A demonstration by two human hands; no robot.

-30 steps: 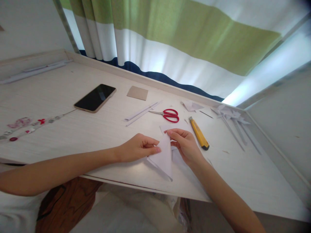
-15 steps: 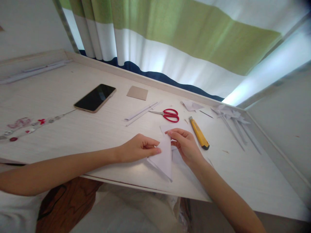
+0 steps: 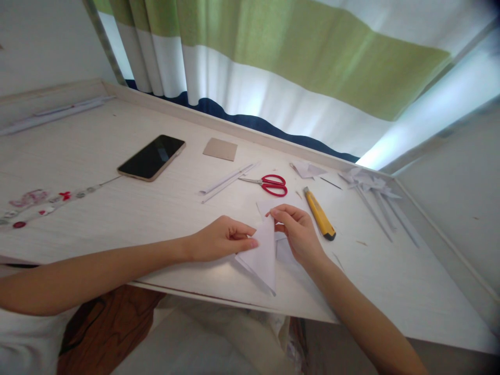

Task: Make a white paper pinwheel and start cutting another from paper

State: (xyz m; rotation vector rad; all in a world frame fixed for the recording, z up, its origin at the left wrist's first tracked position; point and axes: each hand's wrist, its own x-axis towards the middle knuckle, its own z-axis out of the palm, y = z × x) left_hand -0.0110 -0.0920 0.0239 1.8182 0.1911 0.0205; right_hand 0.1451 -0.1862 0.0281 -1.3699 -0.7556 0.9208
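A white sheet of paper folded into a pointed triangle (image 3: 262,256) lies on the pale wooden desk (image 3: 136,213) near its front edge. My left hand (image 3: 221,238) presses the paper's left side with its fingertips. My right hand (image 3: 297,232) pinches the paper's upper tip between thumb and fingers. A yellow utility knife (image 3: 319,213) lies just right of my right hand, and red-handled scissors (image 3: 269,185) lie behind both hands.
A black phone (image 3: 151,157) and a brown card square (image 3: 220,149) lie further back. Rolled paper sticks (image 3: 228,180) sit left of the scissors, folded paper pieces (image 3: 371,185) at the right. Small red and clear beads (image 3: 35,204) lie far left. A striped curtain (image 3: 292,62) hangs behind.
Almost nothing has moved. My right hand has shifted very slightly on the paper's tip, and both hands stay on the folded paper.
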